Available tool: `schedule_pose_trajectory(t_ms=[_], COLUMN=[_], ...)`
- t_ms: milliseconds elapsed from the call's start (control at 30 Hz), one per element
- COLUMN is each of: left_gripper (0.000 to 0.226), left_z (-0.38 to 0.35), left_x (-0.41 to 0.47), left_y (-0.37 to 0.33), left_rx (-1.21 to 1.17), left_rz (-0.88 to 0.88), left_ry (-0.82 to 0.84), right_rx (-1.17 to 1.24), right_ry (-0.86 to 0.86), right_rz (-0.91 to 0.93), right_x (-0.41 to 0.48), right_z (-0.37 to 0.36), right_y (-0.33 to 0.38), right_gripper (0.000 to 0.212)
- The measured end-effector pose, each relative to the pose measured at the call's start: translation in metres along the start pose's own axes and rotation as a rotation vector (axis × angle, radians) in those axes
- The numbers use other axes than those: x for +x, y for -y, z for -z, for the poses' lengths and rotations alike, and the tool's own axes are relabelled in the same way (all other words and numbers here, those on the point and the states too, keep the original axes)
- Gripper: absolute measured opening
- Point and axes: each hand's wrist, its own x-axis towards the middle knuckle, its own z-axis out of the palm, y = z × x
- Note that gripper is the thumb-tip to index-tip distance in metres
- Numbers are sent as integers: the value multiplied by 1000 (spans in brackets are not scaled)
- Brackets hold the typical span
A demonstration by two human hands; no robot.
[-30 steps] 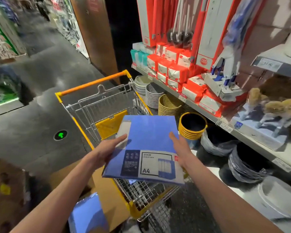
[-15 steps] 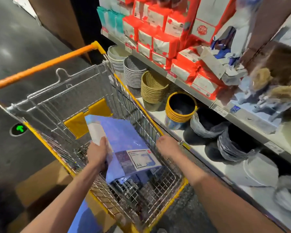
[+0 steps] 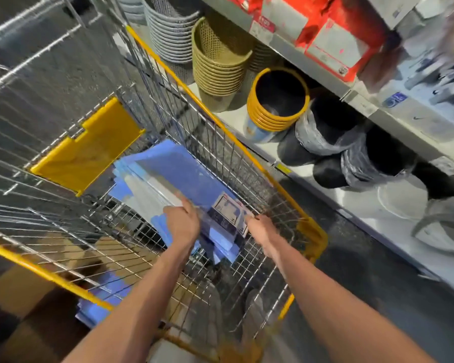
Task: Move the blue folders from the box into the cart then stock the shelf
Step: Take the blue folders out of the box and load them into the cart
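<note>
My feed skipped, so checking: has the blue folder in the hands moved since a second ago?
Yes. The blue folder has gone down past the cart rim, onto the stack inside the basket.

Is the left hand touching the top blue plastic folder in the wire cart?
Touching. The head view shows the left hand holding the near edge of the top blue plastic folder, with no gap between them.

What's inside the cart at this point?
A loose stack of blue folders lies on the wire floor of the cart, with the left hand and right hand holding the top folder. The stack hides how many lie beneath it.
</note>
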Motion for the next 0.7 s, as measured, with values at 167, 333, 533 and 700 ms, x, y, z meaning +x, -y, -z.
schedule_pose_trajectory(t_ms=[167, 333, 533, 700], left_gripper=[67, 62, 63, 62], left_z=[-1, 11, 13, 22], left_x=[48, 72, 73, 76], left_y=[27, 28, 29, 23], left_rx=[246, 395, 356, 336], left_rz=[-141, -237, -254, -264], left_ry=[117, 162, 182, 162], right_rx=[99, 436, 662, 649], right_ry=[20, 121, -53, -44], right_rz=[-218, -360, -319, -238], right_x=[42, 139, 99, 103], right_z=[-30, -74, -87, -104], right_y=[-14, -72, -42, -17], right_gripper=[68, 141, 99, 116])
